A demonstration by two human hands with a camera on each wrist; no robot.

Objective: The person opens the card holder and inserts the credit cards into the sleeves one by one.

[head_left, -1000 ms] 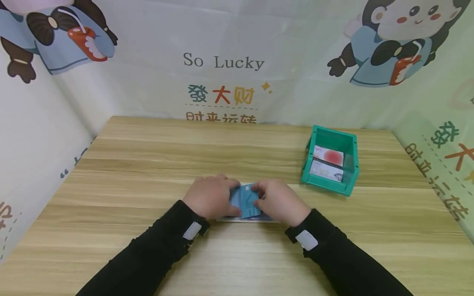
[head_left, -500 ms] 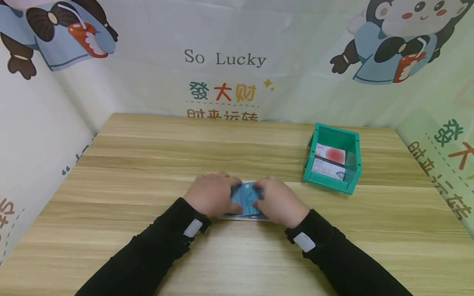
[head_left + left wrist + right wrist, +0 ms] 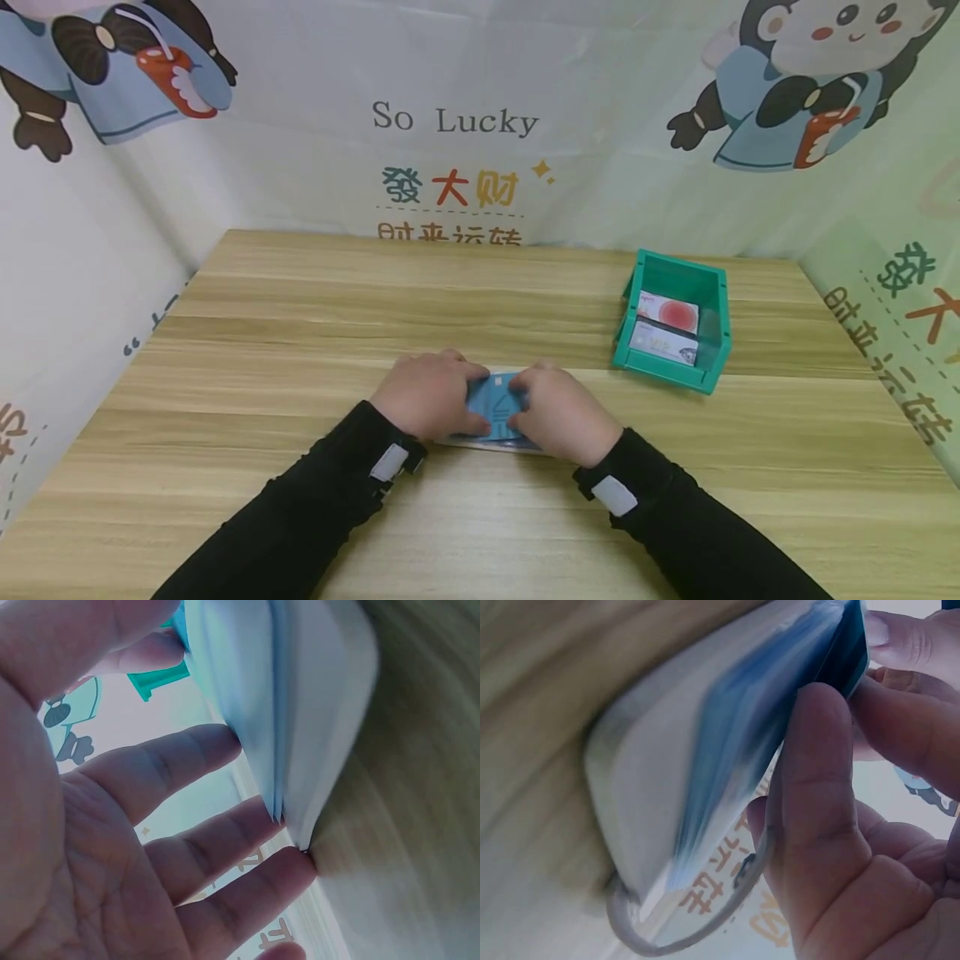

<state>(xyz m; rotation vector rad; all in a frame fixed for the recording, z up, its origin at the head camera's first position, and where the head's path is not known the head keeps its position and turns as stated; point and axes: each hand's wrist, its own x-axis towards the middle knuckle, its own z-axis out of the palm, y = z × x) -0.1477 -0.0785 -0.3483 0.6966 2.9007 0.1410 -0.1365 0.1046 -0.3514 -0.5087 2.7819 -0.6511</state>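
Note:
A blue bank card (image 3: 501,404) with a chip lies over an open card holder (image 3: 491,445) at the middle of the table. My right hand (image 3: 564,408) pinches the card near its right side, the thumb at the near edge and a finger at the far edge. In the right wrist view the holder (image 3: 641,776) shows a pale cover, blue-tinted leaves and a strap loop (image 3: 682,946). My left hand (image 3: 431,396) grips the holder's left part from its near and far edges. The left wrist view has its fingers along the edge of the pale leaves (image 3: 322,697).
A green bin (image 3: 663,377) stands at the back right, with a red-and-white card (image 3: 660,312) and a white VIP card (image 3: 663,342) inside. The wooden table (image 3: 300,308) meets printed cloth (image 3: 300,150) at the back and sides.
The blue card was slanted one second ago; it has straightened and slid left toward my left hand. My right hand has shifted slightly left with it. My left hand stays in place.

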